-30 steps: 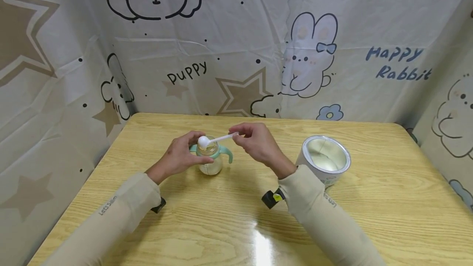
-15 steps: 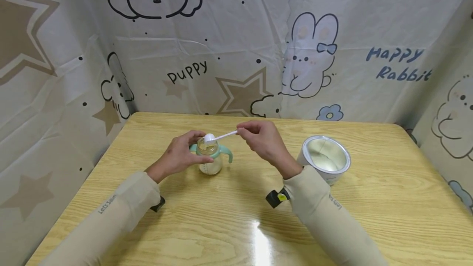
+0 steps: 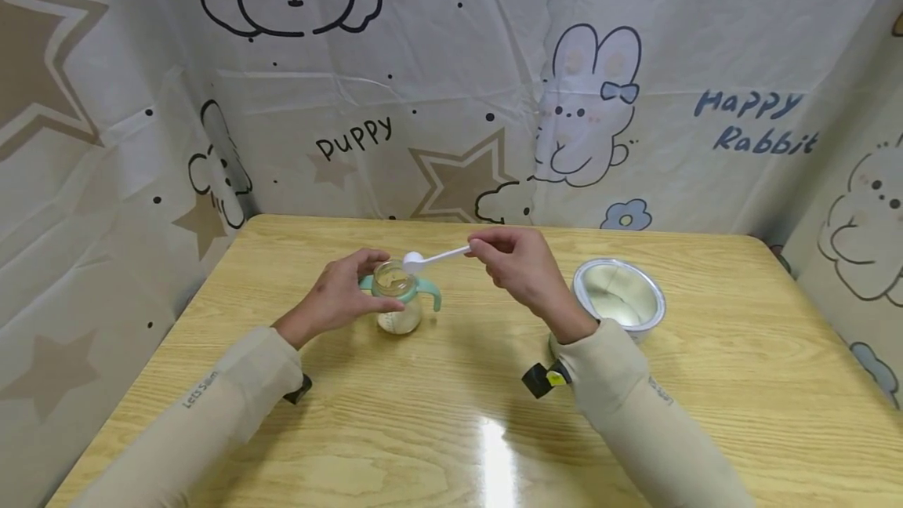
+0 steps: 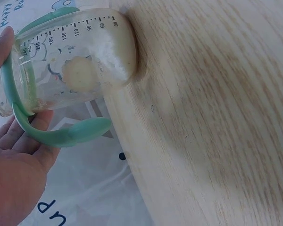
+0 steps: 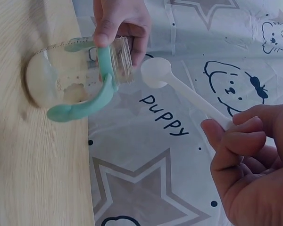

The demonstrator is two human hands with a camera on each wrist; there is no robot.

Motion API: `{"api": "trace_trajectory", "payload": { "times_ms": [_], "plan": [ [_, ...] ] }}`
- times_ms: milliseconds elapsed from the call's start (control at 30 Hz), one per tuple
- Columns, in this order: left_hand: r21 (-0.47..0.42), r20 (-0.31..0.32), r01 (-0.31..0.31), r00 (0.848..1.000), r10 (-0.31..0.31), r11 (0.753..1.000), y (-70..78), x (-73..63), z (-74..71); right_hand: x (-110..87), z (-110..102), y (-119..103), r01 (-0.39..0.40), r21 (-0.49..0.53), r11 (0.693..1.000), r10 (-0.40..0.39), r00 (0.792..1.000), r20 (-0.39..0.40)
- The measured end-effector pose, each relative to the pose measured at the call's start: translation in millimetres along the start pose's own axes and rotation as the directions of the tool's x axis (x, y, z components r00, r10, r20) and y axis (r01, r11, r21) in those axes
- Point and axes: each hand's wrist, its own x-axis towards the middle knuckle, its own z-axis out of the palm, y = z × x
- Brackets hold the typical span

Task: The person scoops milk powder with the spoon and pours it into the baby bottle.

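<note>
A clear baby bottle [image 3: 399,320] with a green two-handled ring stands upright and uncapped on the table. Pale powder or liquid fills its lowest part in the left wrist view, beside the printed scale. My left hand [image 3: 343,286] grips it round the neck, thumb on the near side. Between thumb and fingers, my right hand [image 3: 518,269] pinches the handle end of a white measuring scoop [image 3: 413,262]. The scoop's bowl hangs just above the right side of the bottle's mouth, apart from it in the right wrist view. Whether powder is left in the bowl cannot be seen.
An open formula tin [image 3: 652,312] with a silver rim stands to the right, partly behind my right wrist. The wooden table [image 3: 423,422] extends toward me. A printed cloth [image 3: 451,85] hangs behind and along both sides.
My right hand has moved right with the scoop, and the bowl has shifted from over the bottle's mouth to its right edge. The left hand keeps its hold on the bottle.
</note>
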Motion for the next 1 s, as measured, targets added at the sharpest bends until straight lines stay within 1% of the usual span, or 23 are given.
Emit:
{"api": "trace_trajectory", "payload": {
  "times_ms": [133,233,400,500,567,700,867,1000],
  "plan": [
    [0.001,0.006,0.008,1.0,-0.008,1.0,1.2,1.5,0.0,-2.2,-4,3,-0.016,0.006,1.0,0.016,1.0,-0.006],
    [0.004,0.013,0.015,1.0,-0.015,1.0,2.4,2.5,0.6,-2.5,-2,3,-0.027,0.008,1.0,0.027,1.0,0.002],
    [0.017,0.034,0.018,0.999,-0.018,1.0,4.8,4.9,1.8,-1.3,3,2,-0.033,-0.027,0.999,0.033,0.999,0.009],
    [0.026,0.059,0.009,0.998,-0.01,1.0,7.2,6.7,0.6,-1.3,2,-2,-0.022,-0.031,0.999,0.022,1.0,0.004],
    [0.029,0.075,-0.009,0.997,0.007,1.0,9.0,8.2,-1.2,-1.7,0,-6,-0.011,-0.023,1.0,0.011,1.0,-0.001],
    [0.03,0.098,-0.047,0.994,0.043,0.998,17.5,13.0,-4.9,-2.9,-8,-10,-0.001,-0.02,1.0,0.0,1.0,-0.008],
    [0.017,0.108,-0.091,0.99,0.088,0.996,34.3,21.1,-7.3,-5.9,-21,-14,-0.031,-0.049,0.998,0.03,0.999,-0.017],
    [0.009,0.119,-0.112,0.987,0.11,0.994,45.6,25.7,-6.4,-8.5,-32,-17,-0.044,-0.061,0.997,0.042,0.999,-0.032]
  ]
}}
